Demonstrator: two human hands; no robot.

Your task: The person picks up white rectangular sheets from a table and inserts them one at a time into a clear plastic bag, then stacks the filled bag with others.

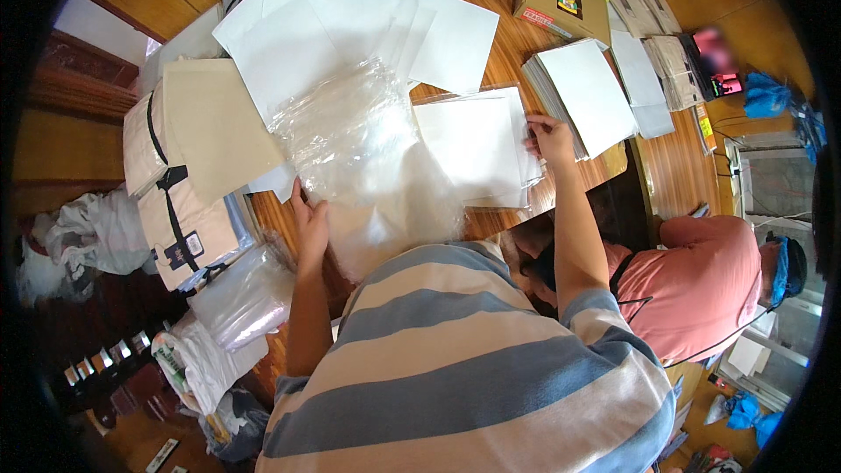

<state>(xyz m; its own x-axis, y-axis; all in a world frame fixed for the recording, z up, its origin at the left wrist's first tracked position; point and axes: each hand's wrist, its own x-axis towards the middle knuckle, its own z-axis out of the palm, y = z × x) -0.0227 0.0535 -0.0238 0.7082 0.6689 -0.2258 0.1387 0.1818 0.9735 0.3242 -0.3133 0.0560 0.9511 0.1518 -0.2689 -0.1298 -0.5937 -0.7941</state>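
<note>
A stack of clear plastic bags (372,166) lies in front of me, its film crinkled and glossy. At its left edge, my left hand (310,223) is closed on the border of the bags, the fingertips partly hidden. To the right of the bags is a pile of white sheets (469,144), some with clear film at the edges. My right hand (552,137) reaches over that pile's right edge, its thumb and fingers pinched on the edge of a sheet. A thicker stack of white sheets (585,92) stands just past the right hand.
More white sheets (307,31) spread across the far side. A cardboard box (561,2) stands at the far right. Beige packaged fabric (188,201) is piled at left, above other plastic bags (245,298). A person in a pink shirt (692,285) is bent over close on my right.
</note>
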